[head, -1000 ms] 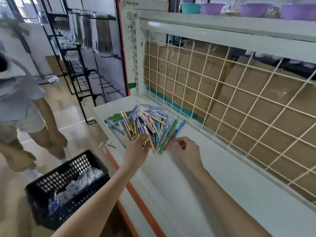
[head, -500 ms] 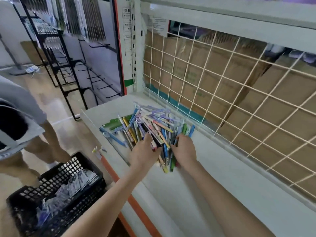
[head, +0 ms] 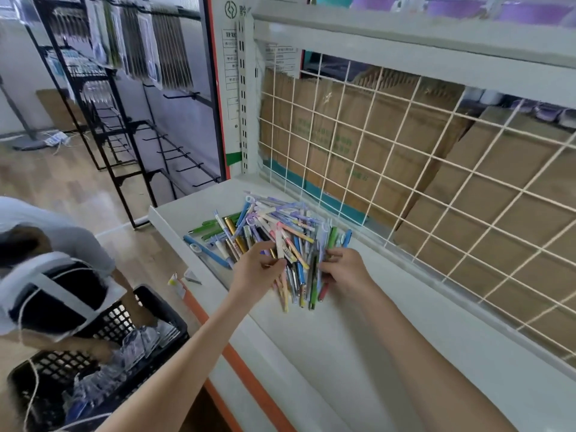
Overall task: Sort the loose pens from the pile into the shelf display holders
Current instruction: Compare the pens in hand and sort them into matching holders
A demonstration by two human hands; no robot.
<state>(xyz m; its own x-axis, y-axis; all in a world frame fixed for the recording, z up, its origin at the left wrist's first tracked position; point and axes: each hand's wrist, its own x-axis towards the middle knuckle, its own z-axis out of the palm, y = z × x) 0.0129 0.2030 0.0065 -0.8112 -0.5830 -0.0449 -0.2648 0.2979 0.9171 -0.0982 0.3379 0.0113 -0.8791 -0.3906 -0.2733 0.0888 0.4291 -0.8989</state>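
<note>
**Both hands in the pen pile**

The pile of pens [head: 280,235] lies on the white shelf [head: 358,338], just before the wire grid [head: 405,169]. The left hand [head: 254,269] pinches pens at the pile's near edge; the right hand [head: 344,271] curls around several beside it.

White shelf [head: 358,332] bears a pen pile [head: 277,232].
</note>
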